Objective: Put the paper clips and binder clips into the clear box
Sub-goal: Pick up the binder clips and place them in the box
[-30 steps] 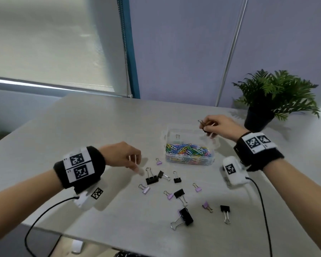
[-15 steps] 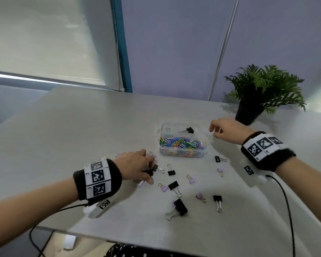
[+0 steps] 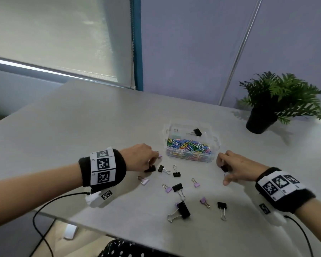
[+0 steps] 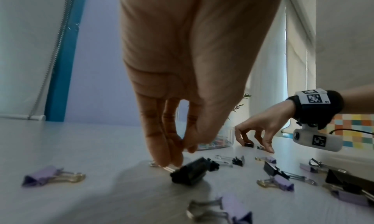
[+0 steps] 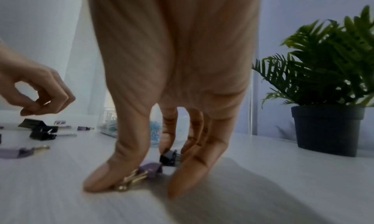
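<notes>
Wristband (image 3: 102,168) tags, square black-white codes, lettering too small

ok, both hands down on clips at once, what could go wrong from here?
1. The left hand pinches only the wire handle of a black binder clip; the clip could swing or slip on the lift.
2. The right hand covers a purple clip and a black clip close together; it may grab both or knock one aside.
3. The clear box is nearly full of paper clips; dropped clips might bounce out.
</notes>
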`<act>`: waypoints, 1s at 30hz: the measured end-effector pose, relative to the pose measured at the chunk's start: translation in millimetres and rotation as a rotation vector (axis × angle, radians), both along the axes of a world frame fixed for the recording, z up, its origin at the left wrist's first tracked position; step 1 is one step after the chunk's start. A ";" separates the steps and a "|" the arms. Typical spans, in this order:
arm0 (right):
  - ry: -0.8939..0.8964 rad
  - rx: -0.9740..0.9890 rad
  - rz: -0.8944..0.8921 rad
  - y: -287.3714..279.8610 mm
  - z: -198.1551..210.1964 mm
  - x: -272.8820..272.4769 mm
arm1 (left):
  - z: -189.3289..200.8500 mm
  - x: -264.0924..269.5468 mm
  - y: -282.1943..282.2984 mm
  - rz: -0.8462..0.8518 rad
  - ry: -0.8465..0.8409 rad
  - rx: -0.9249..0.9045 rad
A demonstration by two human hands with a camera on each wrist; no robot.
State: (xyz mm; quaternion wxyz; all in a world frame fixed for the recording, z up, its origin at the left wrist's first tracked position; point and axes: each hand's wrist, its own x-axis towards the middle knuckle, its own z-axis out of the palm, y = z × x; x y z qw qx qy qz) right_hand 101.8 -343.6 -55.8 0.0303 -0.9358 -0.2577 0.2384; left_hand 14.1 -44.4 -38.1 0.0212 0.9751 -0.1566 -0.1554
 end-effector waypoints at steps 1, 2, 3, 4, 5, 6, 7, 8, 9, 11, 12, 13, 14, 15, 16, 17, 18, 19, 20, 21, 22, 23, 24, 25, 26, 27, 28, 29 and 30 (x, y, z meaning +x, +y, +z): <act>0.007 0.012 0.005 0.6 0.2 -0.8 | -0.5 0.2 2.3 0.001 0.007 -0.009; 0.009 0.020 0.007 1.1 0.4 -2.0 | -2.3 0.0 3.4 0.008 0.029 -0.015; 0.007 0.030 0.006 1.4 0.3 -3.1 | -5.1 -0.5 3.2 0.018 0.061 -0.013; 0.002 0.046 0.003 2.4 -0.8 -4.5 | -9.3 -2.0 2.5 0.032 0.090 0.000; -0.009 0.070 -0.009 1.8 -2.3 -5.6 | -13.1 -2.1 0.1 0.039 0.103 0.020; -0.020 0.099 -0.029 1.2 -4.0 -7.1 | -16.1 -1.5 -2.8 0.040 0.100 0.037; -0.026 0.126 -0.055 0.9 -5.8 -9.0 | -18.2 0.1 -5.4 0.042 0.088 0.040; -0.034 0.148 -0.081 0.7 -7.4 -10.7 | -18.6 2.9 -7.5 0.051 0.074 0.033; -0.042 0.160 -0.104 0.9 -8.9 -12.0 | -18.5 6.0 -8.9 0.067 0.069 0.020; -0.045 0.167 -0.145 2.1 -10.3 -13.5 | -18.3 10.8 -10.1 0.083 0.075 0.012; -0.053 0.160 -0.155 3.3 -10.6 -14.0 | -17.6 12.1 -10.8 0.072 0.077 0.027; -0.068 0.145 -0.156 4.7 -11.2 -14.7 | -16.6 12.2 -11.7 0.054 0.075 0.049; -0.090 0.128 -0.154 6.3 -11.7 -16.2 | -15.7 12.0 -12.2 0.036 0.069 0.070; -0.114 0.120 -0.157 7.9 -12.4 -18.1 | -14.7 12.0 -12.7 0.020 0.061 0.087; -0.136 0.123 -0.166 9.6 -13.4 -20.8 | -13.7 12.3 -12.9 0.001 0.052 0.104; -0.154 0.132 -0.176 11.0 -14.0 -23.3 | -12.9 12.7 -13.2 -0.017 0.038 0.122; -0.167 0.137 -0.184 12.0 -14.2 -25.7 | -11.4 13.3 -13.6 -0.031 0.024 0.139; -0.175 0.134 -0.186 13.1 -14.0 -27.6 | -9.1 13.9 -14.3 -0.037 0.010 0.151; -0.173 0.124 -0.182 13.7 -13.2 -28.4 | -5.3 14.2 -15.0 -0.038 -0.009 0.153; -0.162 0.113 -0.175 14.2 -12.0 -28.5 | -0.1 14.9 -15.5 -0.036 -0.033 0.145; -0.146 0.107 -0.173 14.1 -10.8 -28.0 | 7.2 15.2 -15.9 -0.031 -0.060 0.125; -0.125 0.111 -0.179 13.8 -9.3 -27.2 | 16.3 16.2 -16.4 -0.025 -0.093 0.099; -0.104 0.119 -0.187 13.2 -7.4 -26.9 | 25.8 18.9 -16.8 -0.022 -0.130 0.064; -0.092 0.129 -0.191 12.9 -5.6 -26.7 | 35.3 23.9 -17.4 -0.025 -0.166 0.022; -0.088 0.134 -0.190 12.8 -4.3 -26.8 | 43.9 31.8 -18.4 -0.036 -0.194 -0.026; -0.088 0.136 -0.182 13.4 -3.3 -27.5 | 50.8 42.4 -20.1 -0.051 -0.213 -0.078; -0.093 0.132 -0.172 14.6 -3.3 -28.8 | 56.6 54.5 -23.0 -0.064 -0.229 -0.126; -0.108 0.117 -0.163 16.5 -3.8 -30.9 | 60.2 67.8 -27.3 -0.070 -0.246 -0.161; -0.132 0.092 -0.155 18.5 -5.0 -33.2 | 63.0 80.2 -32.4 -0.072 -0.265 -0.180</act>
